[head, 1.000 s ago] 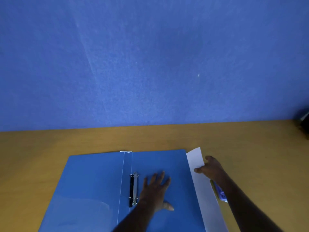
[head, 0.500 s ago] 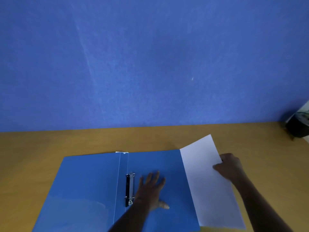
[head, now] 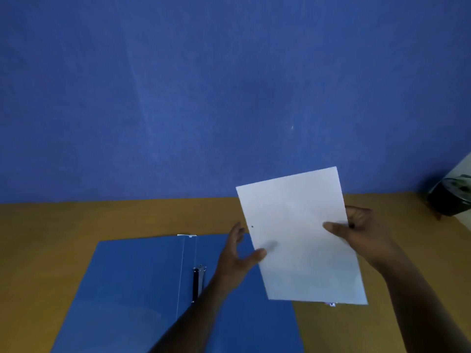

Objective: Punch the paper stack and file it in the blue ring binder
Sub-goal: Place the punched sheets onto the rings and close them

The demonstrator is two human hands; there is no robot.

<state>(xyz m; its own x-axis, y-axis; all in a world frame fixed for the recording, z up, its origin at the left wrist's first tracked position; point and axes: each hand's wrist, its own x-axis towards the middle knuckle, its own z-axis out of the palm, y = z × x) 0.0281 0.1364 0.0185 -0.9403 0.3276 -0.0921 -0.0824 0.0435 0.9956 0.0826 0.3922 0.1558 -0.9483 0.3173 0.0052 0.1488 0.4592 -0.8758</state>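
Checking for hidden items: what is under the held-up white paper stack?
Beneath the white paper stack lie the open blue ring binder's right edge and the brown wooden table. A small whitish-purple bit peeks out at its lower edge; the rest is covered.

A flat yellow-brown wooden table top [head: 76,225] extends under and beyond the left hand [head: 237,253] and the right hand [head: 362,233], its far edge meeting a plain matt blue wall [head: 204,98]. One small pale fleck [head: 292,127] marks the wall above the right hand. A dark rounded object [head: 448,200], too dim to identify, stands on the table well to the right of the right hand, a pale strip [head: 467,164] just above it.
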